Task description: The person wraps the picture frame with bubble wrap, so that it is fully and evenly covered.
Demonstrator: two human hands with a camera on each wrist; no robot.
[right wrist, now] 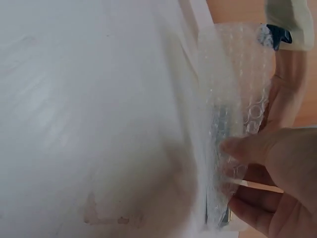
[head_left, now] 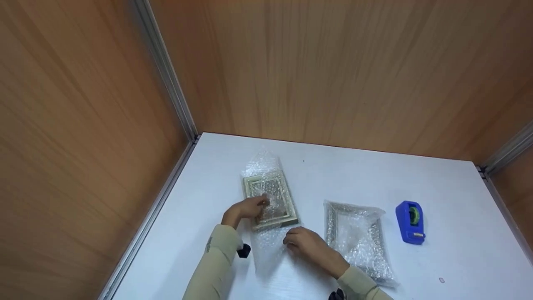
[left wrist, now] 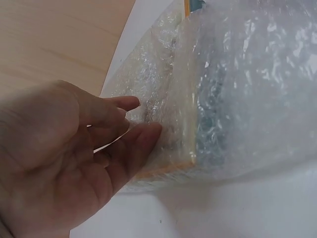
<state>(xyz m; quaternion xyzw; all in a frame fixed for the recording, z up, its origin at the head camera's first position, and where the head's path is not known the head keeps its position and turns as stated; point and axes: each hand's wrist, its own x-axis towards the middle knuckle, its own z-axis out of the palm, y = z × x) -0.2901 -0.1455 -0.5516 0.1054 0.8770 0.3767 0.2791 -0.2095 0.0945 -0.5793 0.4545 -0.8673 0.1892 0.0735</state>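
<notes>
A picture frame [head_left: 286, 200] with a pale, ridged border lies tilted on the white table, partly covered by clear bubble wrap [head_left: 261, 164]. The wrap reaches past the frame's far end and also toward the near side. My left hand [head_left: 249, 207] rests on the wrapped middle of the frame; in the left wrist view its loosely bent fingers [left wrist: 148, 136] touch the plastic. At the frame's near end, my right hand [head_left: 310, 248] pinches the bubble wrap [right wrist: 233, 74] between thumb and fingers, with the thumb on the near face of the sheet.
To the right lies another frame wrapped in bubble wrap [head_left: 360, 237]. Beyond it stands a blue tape dispenser [head_left: 403, 218] with a greenish roll. Wooden panels [head_left: 316, 71] enclose the table [head_left: 449, 200] at the back and left. A small pale scrap [head_left: 442, 280] lies near the front right.
</notes>
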